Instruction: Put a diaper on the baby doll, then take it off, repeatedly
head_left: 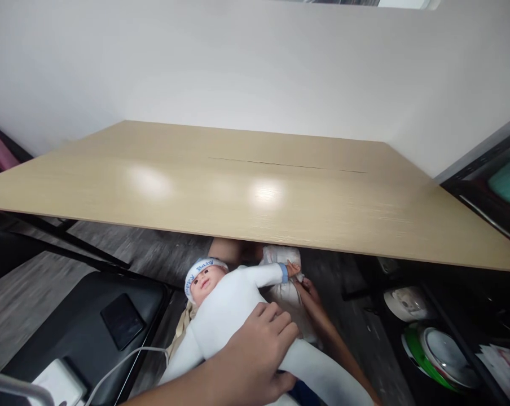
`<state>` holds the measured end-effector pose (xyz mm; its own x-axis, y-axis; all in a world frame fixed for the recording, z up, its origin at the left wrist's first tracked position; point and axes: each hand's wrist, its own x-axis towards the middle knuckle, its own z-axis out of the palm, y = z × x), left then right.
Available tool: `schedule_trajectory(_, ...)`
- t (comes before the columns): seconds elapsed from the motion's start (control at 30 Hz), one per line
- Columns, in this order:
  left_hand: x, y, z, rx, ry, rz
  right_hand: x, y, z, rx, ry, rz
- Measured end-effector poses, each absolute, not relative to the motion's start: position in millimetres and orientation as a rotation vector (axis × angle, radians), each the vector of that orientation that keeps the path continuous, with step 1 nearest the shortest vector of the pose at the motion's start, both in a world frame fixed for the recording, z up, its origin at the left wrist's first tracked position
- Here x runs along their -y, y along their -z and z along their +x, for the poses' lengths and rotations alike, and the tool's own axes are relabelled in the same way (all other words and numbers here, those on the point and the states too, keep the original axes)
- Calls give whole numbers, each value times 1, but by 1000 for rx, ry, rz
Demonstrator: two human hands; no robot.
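A baby doll [227, 307] in a white suit with blue cuffs lies face up across my lap, its head to the left. Its white cap reads "Happy Baby". My left hand [266, 344] is closed round the doll at its lower body, near the top of a leg. Past the doll's outstretched arm, my right hand [310, 290] pinches the edge of a white, faintly patterned cloth-like item [282, 293]. That item lies over my leg, partly hidden by the doll and the table edge.
A light wooden table [238, 197] spans the front, over my knees. To the left, a black chair [77, 304] bears a phone [122, 321] and a white charger [60, 386] with a cable. On the right, a dark shelf holds a green-and-white round container [441, 355] and papers [502, 366].
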<state>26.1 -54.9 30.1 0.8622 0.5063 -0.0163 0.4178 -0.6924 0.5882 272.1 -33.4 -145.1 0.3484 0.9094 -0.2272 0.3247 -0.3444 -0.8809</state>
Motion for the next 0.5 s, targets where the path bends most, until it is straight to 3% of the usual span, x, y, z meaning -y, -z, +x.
schedule_trajectory(0.2,55,-33,27,-695,-159,2442,24,164,288,1013,-670,-2032)
schedule_trajectory(0.5,52,-34,31,-713,-71,2421,-33,160,255,1606,-481,-1810)
